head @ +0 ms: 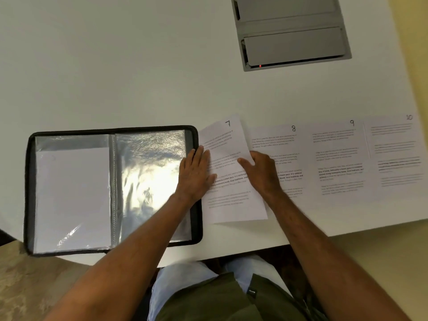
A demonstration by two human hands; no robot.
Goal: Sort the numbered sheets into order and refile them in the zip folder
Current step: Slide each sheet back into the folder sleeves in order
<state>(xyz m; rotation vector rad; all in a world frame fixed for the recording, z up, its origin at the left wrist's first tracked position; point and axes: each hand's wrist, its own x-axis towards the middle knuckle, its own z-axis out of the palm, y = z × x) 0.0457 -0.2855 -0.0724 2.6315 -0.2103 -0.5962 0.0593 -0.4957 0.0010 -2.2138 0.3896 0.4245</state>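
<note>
The black zip folder (195, 230) lies open at the table's front left, its clear sleeves shining; the left sleeve holds a white sheet (71, 200). Just right of it lies sheet 7 (231, 205), tilted, its left edge near the folder's rim. My left hand (195, 174) rests flat, fingers straight, on sheet 7's left edge and the folder's right border. My right hand (261, 172) rests on sheet 7's right edge, thumb on the sheet; its fingertips are hidden. Sheets 8 (289, 140), 9 (338, 158) and 10 (396, 154) lie in a row to the right.
A grey cable hatch (291, 31) is set into the white table (115, 66) at the back right. The table's front edge runs just below the folder and sheets; sheet 10 reaches near the right edge. My lap shows below.
</note>
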